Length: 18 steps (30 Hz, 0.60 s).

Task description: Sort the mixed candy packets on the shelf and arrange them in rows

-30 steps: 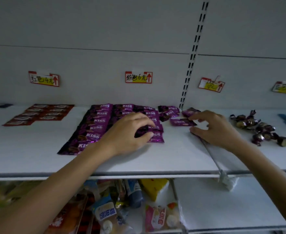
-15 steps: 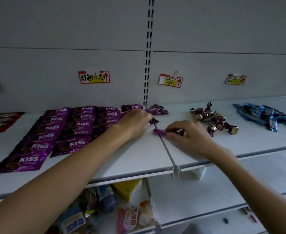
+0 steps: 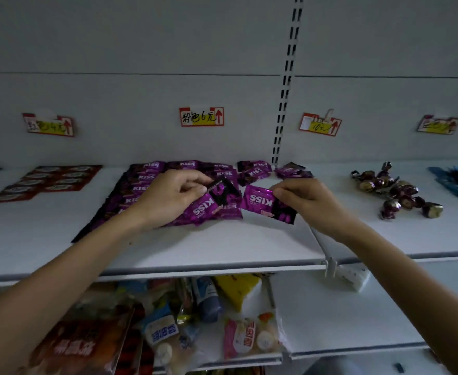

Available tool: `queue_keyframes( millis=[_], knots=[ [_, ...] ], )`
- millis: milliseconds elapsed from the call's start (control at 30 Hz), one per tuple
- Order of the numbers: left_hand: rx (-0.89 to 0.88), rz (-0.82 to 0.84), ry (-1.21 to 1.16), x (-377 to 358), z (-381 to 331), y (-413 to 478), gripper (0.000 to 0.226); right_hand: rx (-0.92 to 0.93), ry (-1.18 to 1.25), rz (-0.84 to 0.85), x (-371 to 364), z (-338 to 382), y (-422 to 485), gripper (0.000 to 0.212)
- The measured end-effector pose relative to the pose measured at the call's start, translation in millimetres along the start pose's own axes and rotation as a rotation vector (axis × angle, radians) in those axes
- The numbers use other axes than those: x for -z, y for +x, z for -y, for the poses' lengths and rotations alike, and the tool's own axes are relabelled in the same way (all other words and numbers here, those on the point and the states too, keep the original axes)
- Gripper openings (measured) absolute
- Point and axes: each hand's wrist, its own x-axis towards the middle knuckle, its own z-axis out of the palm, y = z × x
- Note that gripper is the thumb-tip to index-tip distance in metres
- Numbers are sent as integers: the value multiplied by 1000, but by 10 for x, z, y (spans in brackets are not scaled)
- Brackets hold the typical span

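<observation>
Bare shelf (image 3: 222,244) in front of the purple packets (image 3: 146,180).

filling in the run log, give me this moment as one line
left hand: pinches purple packet by the purple rows | right hand: pinches second purple packet | loose purple packets: behind, unsorted

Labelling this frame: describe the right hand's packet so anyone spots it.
On the upper shelf, look below the middle price tag, right of the purple KISS rows. The right hand pinches one purple packet by its corner. Unlike the bunch in the left hand, it is single.
</observation>
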Motion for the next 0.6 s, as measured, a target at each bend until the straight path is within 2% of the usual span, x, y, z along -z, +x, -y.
queue_keyframes(
  millis=[100, 167, 233, 333, 467, 600],
  knots=[
    [86, -17, -149, 197, 83, -212, 26, -23, 98, 103, -152, 114, 59, 13],
    [98, -23, -176, 288, 120, -322, 26, -22, 82, 177, -222, 173, 78, 23],
    [63, -55, -152, 348, 139, -421, 28, 43, -45, 188, -256, 241, 76, 30],
    [-35, -60, -136, 386, 176, -539, 27, 175, -201, 87, -285, 402, 40, 31],
    [-131, -76, 27, 379, 263, -592, 29, 277, -218, -66, -337, 514, 6, 25],
    [-179, -24, -32, 362, 314, -623, 27, 347, -322, -157, -344, 493, 5, 17]
  ],
)
